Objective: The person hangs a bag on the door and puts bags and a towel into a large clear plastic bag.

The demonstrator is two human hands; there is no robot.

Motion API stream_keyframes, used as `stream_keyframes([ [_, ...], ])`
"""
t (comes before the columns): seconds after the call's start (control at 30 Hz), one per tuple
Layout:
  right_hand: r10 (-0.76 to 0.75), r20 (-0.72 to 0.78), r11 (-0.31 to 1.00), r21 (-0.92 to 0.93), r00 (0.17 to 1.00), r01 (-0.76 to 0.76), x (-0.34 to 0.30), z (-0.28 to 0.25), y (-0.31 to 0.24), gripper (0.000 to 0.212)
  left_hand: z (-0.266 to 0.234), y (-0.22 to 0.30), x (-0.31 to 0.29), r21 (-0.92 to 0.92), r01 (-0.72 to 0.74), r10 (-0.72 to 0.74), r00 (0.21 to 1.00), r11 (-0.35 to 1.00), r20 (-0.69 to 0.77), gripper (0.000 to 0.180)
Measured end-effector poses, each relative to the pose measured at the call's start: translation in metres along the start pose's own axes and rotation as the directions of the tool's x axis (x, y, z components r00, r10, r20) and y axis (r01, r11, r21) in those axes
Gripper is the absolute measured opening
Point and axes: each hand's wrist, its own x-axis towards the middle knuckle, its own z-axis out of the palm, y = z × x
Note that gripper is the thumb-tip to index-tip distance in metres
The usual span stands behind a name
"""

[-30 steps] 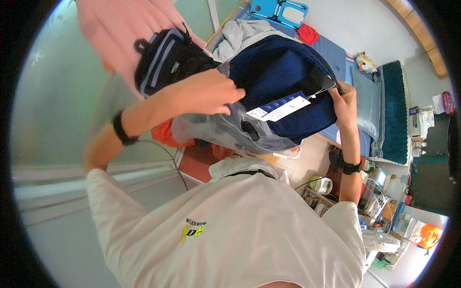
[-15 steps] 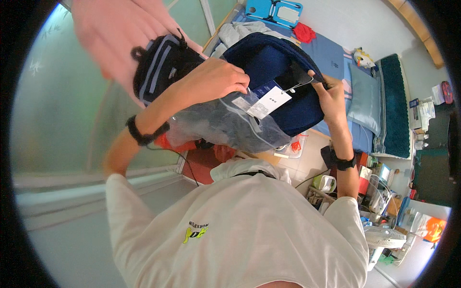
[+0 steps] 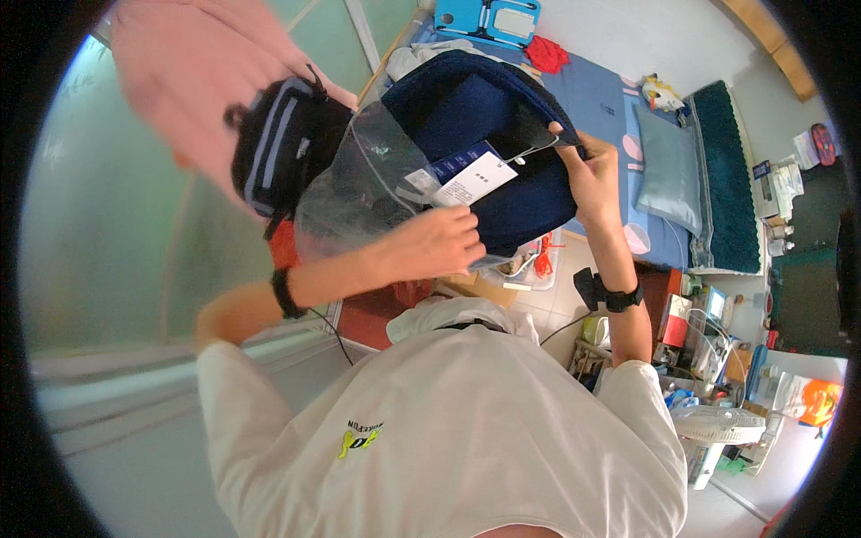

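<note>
A hollow navy fabric thing [image 3: 462, 103] hangs before me, its inside facing up; whether it is a hat or a bag I cannot tell. My right hand [image 3: 594, 179] grips its right edge, thumb on top, by the cord of a white paper tag [image 3: 475, 179]. A dark blue tag [image 3: 465, 161] lies partly under the white one. Around its left and lower side is a clear plastic bag [image 3: 354, 193]. My left hand [image 3: 437, 242] is closed at the plastic's lower edge, below the white tag; its fingertips are partly hidden.
A black pouch [image 3: 291, 143] and pink cloth [image 3: 197, 72] hang at the left by glass panels. Beyond is a bed [image 3: 592, 99] with a pillow [image 3: 668, 170] and blue folding table [image 3: 489, 20]. At the right are a white fan [image 3: 717, 423] and clutter.
My left hand has moved down and slightly right, from the plastic's upper edge to its lower edge. The plastic now spreads flatter at the left. My right hand keeps its grip.
</note>
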Motion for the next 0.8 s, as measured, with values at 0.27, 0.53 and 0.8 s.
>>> stream_keyframes([
  [0.27,-0.066,-0.031,0.977,-0.204,0.997,0.059,-0.009,0.007,-0.023,0.044,0.017,0.016,0.048,-0.062,0.142,-0.151,0.968,0.988,-0.199,0.003],
  [0.53,-0.033,0.051,0.955,-0.293,0.998,0.046,-0.035,0.01,-0.003,0.047,0.023,0.032,0.06,-0.058,0.158,-0.168,0.947,0.986,-0.275,0.006],
  [0.8,0.061,0.142,0.953,-0.301,0.988,-0.016,-0.064,-0.027,-0.009,0.041,0.029,0.022,-0.005,-0.257,0.021,-0.11,0.935,0.966,-0.337,0.026],
])
